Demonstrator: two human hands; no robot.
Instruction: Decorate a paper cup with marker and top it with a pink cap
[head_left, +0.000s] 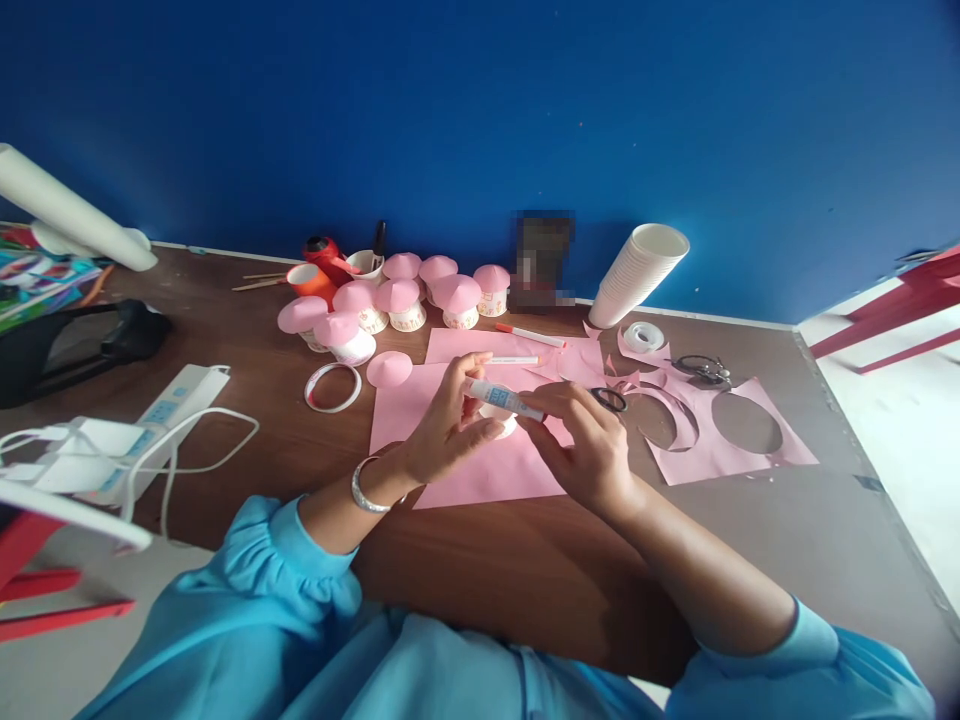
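Note:
My left hand (450, 425) has its fingers around one end of a white tube with a blue label (496, 396), which looks like glue. My right hand (589, 445) pinches the other, dark-tipped end of the tube. Just below the tube a small white paper piece (504, 424), perhaps a cut cup, shows partly behind my fingers. Pink paper sheets (405, 405) lie under both hands. Beyond them, a white pen (515, 360) and a red-and-white pen (531, 336) rest on the paper.
Several cup huts with pink cone roofs (456, 293) stand at the back, near a loose pink cone (389, 369) and a white ring (332, 388). Stacked paper cups (639, 272), tape (643, 338), scissors (609, 399) and cut pink paper (795, 455) are rightward. A power strip (161, 415) lies left.

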